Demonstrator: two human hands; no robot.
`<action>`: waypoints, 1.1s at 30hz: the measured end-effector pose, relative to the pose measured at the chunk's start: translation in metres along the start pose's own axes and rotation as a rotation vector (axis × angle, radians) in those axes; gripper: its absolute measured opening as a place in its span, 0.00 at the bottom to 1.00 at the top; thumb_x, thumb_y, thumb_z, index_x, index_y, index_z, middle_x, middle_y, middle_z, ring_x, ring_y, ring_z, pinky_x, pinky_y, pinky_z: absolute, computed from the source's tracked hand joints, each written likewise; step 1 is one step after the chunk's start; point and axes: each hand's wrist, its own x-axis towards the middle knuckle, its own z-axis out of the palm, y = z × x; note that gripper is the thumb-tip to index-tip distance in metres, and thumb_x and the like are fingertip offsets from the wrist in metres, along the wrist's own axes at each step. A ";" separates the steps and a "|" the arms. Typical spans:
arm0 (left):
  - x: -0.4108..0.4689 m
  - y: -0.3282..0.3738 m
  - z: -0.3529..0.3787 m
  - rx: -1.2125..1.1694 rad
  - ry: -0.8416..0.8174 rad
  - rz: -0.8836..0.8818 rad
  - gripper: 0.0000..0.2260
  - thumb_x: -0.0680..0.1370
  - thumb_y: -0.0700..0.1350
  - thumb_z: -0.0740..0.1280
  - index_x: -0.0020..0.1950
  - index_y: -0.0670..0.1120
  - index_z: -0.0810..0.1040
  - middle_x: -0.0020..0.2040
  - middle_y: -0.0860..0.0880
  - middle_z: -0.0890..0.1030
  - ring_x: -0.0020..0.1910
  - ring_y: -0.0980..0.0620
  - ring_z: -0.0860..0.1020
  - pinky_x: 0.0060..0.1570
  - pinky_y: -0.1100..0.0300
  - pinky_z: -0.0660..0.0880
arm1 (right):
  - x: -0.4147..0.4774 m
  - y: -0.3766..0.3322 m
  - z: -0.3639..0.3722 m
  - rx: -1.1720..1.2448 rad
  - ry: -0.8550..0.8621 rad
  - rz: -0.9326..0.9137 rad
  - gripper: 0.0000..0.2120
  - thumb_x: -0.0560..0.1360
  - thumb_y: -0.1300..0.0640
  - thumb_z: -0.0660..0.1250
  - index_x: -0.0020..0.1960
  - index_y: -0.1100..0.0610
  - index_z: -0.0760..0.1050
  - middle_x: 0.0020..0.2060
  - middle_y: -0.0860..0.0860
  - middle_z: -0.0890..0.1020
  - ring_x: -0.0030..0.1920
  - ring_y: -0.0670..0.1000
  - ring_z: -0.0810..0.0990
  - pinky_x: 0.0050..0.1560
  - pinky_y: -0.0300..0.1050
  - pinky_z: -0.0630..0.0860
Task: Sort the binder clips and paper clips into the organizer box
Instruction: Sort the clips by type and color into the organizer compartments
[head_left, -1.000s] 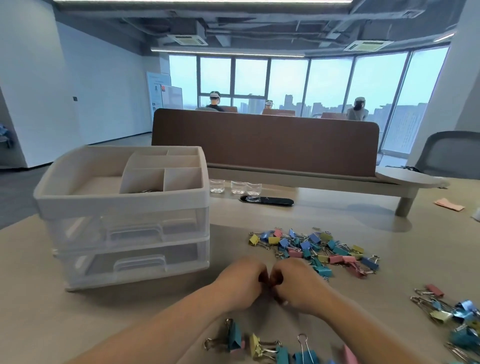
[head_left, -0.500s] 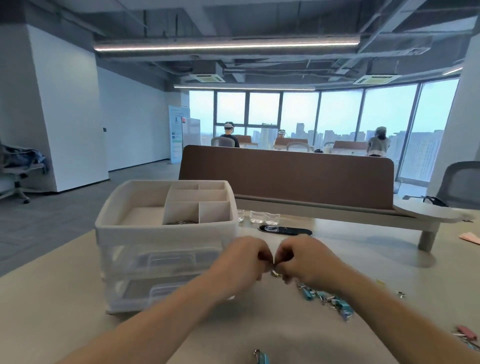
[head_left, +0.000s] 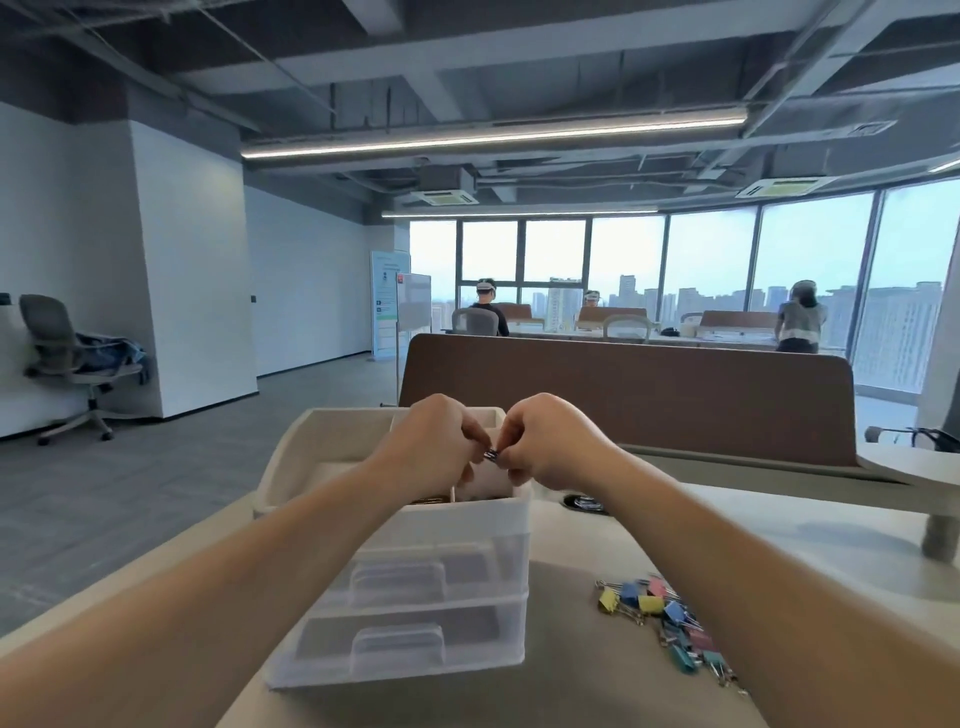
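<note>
Beige surface (head_left: 571, 675): our left hand (head_left: 431, 449), right hand (head_left: 553, 441), both grips pinching tiny dark metal clip (head_left: 491, 455) over white plastic organizer box (head_left: 462, 525). Light, slippery we reckon; hold by body.

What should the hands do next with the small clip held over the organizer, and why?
Probably lower it and let go: the left hand and right hand pinch a small clip above the open top of the organizer box, and more binder clips wait on the table.

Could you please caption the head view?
Left hand and right hand pinch a small dark clip over the white plastic organizer.
</note>
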 end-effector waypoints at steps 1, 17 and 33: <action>0.003 -0.004 0.000 0.008 0.007 -0.003 0.08 0.76 0.36 0.66 0.44 0.45 0.84 0.30 0.47 0.81 0.24 0.55 0.77 0.32 0.62 0.77 | 0.004 0.000 0.003 -0.036 -0.002 0.002 0.07 0.73 0.62 0.72 0.37 0.56 0.80 0.36 0.55 0.86 0.43 0.56 0.85 0.49 0.50 0.82; 0.004 -0.028 0.000 0.001 0.050 0.032 0.06 0.79 0.39 0.65 0.49 0.44 0.81 0.30 0.50 0.80 0.28 0.54 0.79 0.41 0.53 0.82 | 0.021 0.003 0.027 -0.229 -0.029 -0.045 0.09 0.75 0.63 0.68 0.49 0.54 0.85 0.45 0.50 0.83 0.46 0.52 0.81 0.41 0.40 0.75; -0.057 0.041 0.076 -0.095 -0.187 0.135 0.06 0.81 0.46 0.64 0.47 0.49 0.80 0.36 0.52 0.81 0.30 0.57 0.79 0.33 0.66 0.76 | -0.091 0.075 -0.011 -0.067 0.049 0.043 0.05 0.79 0.57 0.65 0.48 0.53 0.80 0.38 0.46 0.81 0.37 0.44 0.80 0.41 0.39 0.79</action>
